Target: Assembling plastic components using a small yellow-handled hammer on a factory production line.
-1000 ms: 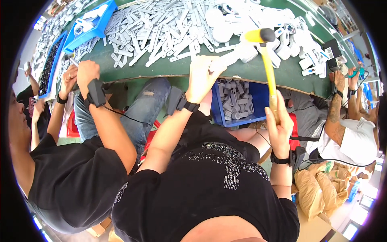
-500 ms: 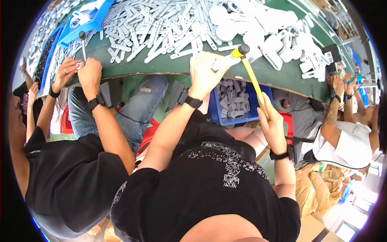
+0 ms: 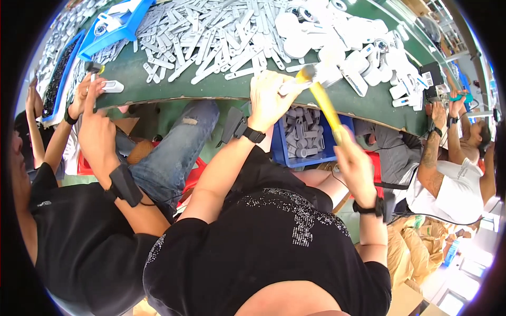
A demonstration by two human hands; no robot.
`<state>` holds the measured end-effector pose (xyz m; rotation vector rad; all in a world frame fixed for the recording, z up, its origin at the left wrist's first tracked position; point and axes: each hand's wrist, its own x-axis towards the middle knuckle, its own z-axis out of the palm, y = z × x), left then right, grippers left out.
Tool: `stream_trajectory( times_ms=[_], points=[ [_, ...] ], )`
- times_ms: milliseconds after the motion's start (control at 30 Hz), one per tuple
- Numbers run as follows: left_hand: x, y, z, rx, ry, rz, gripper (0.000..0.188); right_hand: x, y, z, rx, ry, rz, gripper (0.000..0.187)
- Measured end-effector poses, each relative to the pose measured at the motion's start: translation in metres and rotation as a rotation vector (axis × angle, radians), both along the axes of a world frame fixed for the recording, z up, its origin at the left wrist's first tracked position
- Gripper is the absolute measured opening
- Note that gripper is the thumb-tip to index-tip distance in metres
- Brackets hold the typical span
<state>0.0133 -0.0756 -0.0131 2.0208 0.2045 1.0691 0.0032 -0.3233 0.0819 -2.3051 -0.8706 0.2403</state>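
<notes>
Right hand (image 3: 354,164) closed in a full fist around the lower end of a yellow-handled hammer (image 3: 322,97); the handle runs up and left from the fist to a head at the near edge of the green table (image 3: 211,87). The head is motion-blurred, so its shape and face cannot be made out. Left hand (image 3: 269,97) rests on the table edge just beside the hammer head, fingers curled over a small white part (image 3: 289,87); most of that part is covered by the fingers, and whether it is pinched or only steadied cannot be told. The hammer head appears to meet the part, but blur hides the actual contact. A blue bin (image 3: 305,138) of grey parts sits under the table edge, between the two forearms, partly hidden by the hammer handle. The tabletop holds a spread of white strips (image 3: 211,37) and rounder white pieces, bent by the lens toward the rim. At left, another person's hands (image 3: 92,97) work a small white piece at the table edge; the tool there is too small to identify. At right, a third person's arm (image 3: 429,158) reaches to the table, cut off by the frame edge.
</notes>
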Motion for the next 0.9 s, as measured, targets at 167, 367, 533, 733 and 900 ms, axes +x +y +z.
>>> stream_trajectory(
  times_ms=[167, 367, 533, 733, 900],
  points=[
    [0.005, 0.005, 0.000, 0.062, -0.049, 0.036, 0.016, 0.011, 0.002, 0.002, 0.280, -0.285, 0.021, 0.045],
    [0.006, 0.003, 0.004, -0.007, -0.009, 0.017, 0.019, 0.015, 0.001, -0.014, 0.156, -0.154, 0.054, 0.048],
    [0.006, 0.010, 0.000, 0.014, 0.135, 0.032, 0.022, 0.009, 0.003, -0.015, -0.023, -0.166, 0.171, 0.045],
    [0.006, 0.007, 0.002, -0.039, 0.004, -0.002, 0.026, -0.004, 0.007, -0.012, 0.243, -0.103, 0.047, 0.046],
    [0.000, 0.002, 0.011, -0.131, 0.101, -0.028, 0.025, 0.000, 0.000, -0.023, 0.211, -0.146, 0.133, 0.046]
  ],
)
